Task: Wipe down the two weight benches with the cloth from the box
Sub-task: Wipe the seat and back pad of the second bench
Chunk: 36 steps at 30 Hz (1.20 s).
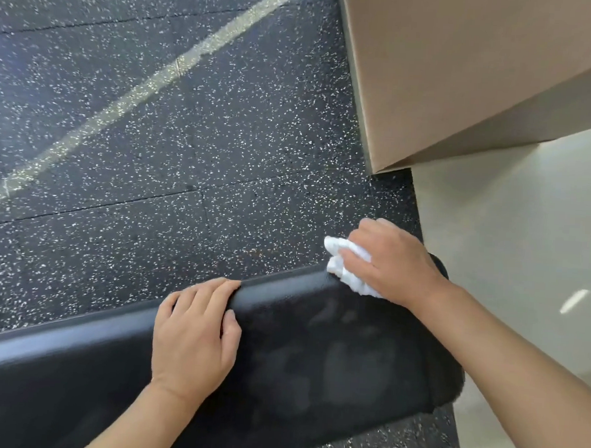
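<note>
A black padded weight bench (314, 368) runs across the lower part of the view, with faint smear marks on its top. My right hand (391, 259) grips a bunched white cloth (345, 264) and holds it against the bench's far right corner. My left hand (196, 335) rests on the pad near its far edge, fingers curled over that edge. Only this one bench is in view.
Dark speckled rubber flooring (155, 131) with a pale diagonal line lies beyond the bench. A large brown cardboard box (466, 68) stands at the upper right, close to the bench end. Pale smooth floor (526, 236) borders the right side.
</note>
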Motion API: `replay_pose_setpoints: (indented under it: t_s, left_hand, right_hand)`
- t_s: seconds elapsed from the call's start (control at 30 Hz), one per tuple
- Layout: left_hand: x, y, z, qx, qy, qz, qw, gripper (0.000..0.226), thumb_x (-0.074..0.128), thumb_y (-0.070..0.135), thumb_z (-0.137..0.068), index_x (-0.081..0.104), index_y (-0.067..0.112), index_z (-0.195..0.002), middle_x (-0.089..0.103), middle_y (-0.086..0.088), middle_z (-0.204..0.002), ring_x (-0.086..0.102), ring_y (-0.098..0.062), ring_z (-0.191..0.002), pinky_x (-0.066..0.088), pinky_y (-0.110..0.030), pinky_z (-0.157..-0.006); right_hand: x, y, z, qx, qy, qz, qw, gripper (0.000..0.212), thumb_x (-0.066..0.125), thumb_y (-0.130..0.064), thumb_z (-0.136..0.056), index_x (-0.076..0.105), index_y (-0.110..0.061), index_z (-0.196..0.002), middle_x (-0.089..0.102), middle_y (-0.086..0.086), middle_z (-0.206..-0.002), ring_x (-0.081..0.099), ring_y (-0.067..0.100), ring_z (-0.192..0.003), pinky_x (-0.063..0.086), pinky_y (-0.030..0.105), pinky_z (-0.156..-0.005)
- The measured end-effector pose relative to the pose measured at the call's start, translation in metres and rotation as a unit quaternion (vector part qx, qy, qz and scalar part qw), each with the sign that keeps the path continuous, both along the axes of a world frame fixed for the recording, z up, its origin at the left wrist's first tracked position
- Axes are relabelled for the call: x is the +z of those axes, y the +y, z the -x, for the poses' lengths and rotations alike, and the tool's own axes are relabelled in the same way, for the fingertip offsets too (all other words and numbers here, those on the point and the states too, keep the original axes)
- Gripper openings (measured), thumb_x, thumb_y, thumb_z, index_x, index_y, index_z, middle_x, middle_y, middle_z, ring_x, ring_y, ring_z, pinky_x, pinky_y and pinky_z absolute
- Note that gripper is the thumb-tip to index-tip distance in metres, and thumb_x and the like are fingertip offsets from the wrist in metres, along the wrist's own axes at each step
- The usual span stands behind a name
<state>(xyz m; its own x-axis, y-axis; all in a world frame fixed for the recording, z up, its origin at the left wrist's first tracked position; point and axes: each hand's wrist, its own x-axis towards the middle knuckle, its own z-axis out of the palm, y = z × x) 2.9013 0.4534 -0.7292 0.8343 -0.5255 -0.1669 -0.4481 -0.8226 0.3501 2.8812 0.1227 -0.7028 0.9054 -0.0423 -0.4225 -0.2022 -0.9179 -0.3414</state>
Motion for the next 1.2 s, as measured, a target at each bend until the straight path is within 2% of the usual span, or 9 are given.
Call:
replay_pose_setpoints:
  t_s: [0.07,0.13,0.23,0.3,0.37,0.5,0.7,0.93,1.2]
  left_hand:
    - [0.000,0.000,0.000,0.004,-0.003,-0.003,1.000,0.042,0.044,0.029,-0.096,0.065,0.021,-0.132,0.067,0.007,-0.131,0.062,-0.021,-0.117,0.042,-0.043,-0.103]
    - [0.000,-0.002,0.001,0.006,-0.005,-0.006,1.000,0.043,0.044,0.029,-0.095,0.066,0.021,-0.131,0.067,0.007,-0.129,0.062,-0.021,-0.116,0.042,-0.044,-0.103]
    - [0.001,-0.003,0.000,0.009,-0.009,-0.010,1.000,0.043,0.044,0.029,-0.094,0.066,0.020,-0.130,0.068,0.006,-0.128,0.061,-0.022,-0.115,0.042,-0.044,-0.102]
    - [0.002,-0.004,0.000,0.012,-0.007,-0.009,1.000,0.043,0.044,0.029,-0.094,0.067,0.020,-0.129,0.068,0.005,-0.127,0.063,-0.023,-0.114,0.042,-0.045,-0.102]
    - [0.002,-0.003,0.000,0.012,-0.006,-0.007,1.000,0.042,0.044,0.030,-0.094,0.067,0.020,-0.128,0.068,0.005,-0.126,0.063,-0.024,-0.113,0.042,-0.045,-0.102]
    - [0.004,-0.002,-0.003,0.010,0.010,-0.004,1.000,0.041,0.043,0.031,-0.095,0.067,0.019,-0.127,0.068,0.004,-0.124,0.064,-0.024,-0.111,0.043,-0.043,-0.100]
    - [0.010,0.016,-0.009,-0.035,0.039,0.031,0.998,0.043,0.044,0.031,-0.099,0.064,0.009,-0.130,0.066,-0.005,-0.131,0.061,-0.028,-0.119,0.040,-0.040,-0.103]
    - [0.021,0.116,-0.029,-0.026,0.053,-0.020,0.998,0.048,0.043,0.036,-0.102,0.061,0.011,-0.138,0.064,-0.005,-0.134,0.060,-0.031,-0.123,0.043,-0.049,-0.107]
    - [0.030,0.255,-0.046,0.029,0.041,-0.052,0.997,0.050,0.040,0.030,-0.103,0.057,0.011,-0.146,0.060,-0.006,-0.141,0.055,-0.033,-0.131,0.035,-0.056,-0.119]
  right_hand:
    - [-0.002,-0.012,0.006,-0.020,-0.015,0.021,0.999,0.028,0.058,-0.039,-0.102,0.065,-0.018,-0.084,0.059,-0.001,-0.087,0.054,0.021,-0.081,0.029,0.027,-0.070]
    - [-0.005,-0.011,0.008,-0.038,-0.006,0.026,0.999,0.032,0.051,-0.047,-0.099,0.066,-0.022,-0.087,0.059,-0.001,-0.090,0.052,0.021,-0.083,0.038,0.033,-0.070]
    - [-0.007,0.007,0.007,-0.062,-0.042,0.031,0.997,0.045,0.039,-0.049,-0.096,0.062,-0.017,-0.074,0.057,0.002,-0.081,0.052,0.027,-0.076,0.045,0.039,-0.067]
    - [-0.007,0.024,0.002,-0.070,-0.046,0.024,0.996,0.045,0.035,-0.049,-0.095,0.058,-0.019,-0.072,0.055,0.001,-0.080,0.051,0.026,-0.075,0.043,0.040,-0.068]
    - [-0.009,0.046,-0.004,-0.067,-0.044,0.011,0.997,0.039,0.036,-0.049,-0.096,0.052,-0.023,-0.072,0.049,-0.004,-0.079,0.046,0.022,-0.074,0.042,0.040,-0.068]
    - [-0.016,0.099,-0.016,-0.055,-0.037,0.021,0.998,0.040,0.045,-0.044,-0.100,0.062,-0.018,-0.074,0.055,-0.002,-0.082,0.051,0.024,-0.078,0.045,0.042,-0.070]
    - [-0.015,0.164,-0.019,-0.060,-0.102,0.041,0.992,0.033,0.055,-0.037,-0.099,0.058,-0.017,-0.073,0.056,0.000,-0.082,0.050,0.025,-0.076,0.040,0.042,-0.067]
    - [-0.014,0.239,-0.030,-0.056,-0.149,0.052,0.986,0.029,0.057,-0.034,-0.098,0.052,-0.019,-0.075,0.053,0.000,-0.083,0.048,0.025,-0.076,0.038,0.041,-0.066]
    - [-0.013,0.391,-0.066,-0.027,-0.179,0.003,0.984,0.027,0.058,-0.034,-0.099,0.055,-0.018,-0.077,0.055,0.001,-0.085,0.050,0.025,-0.077,0.038,0.041,-0.067]
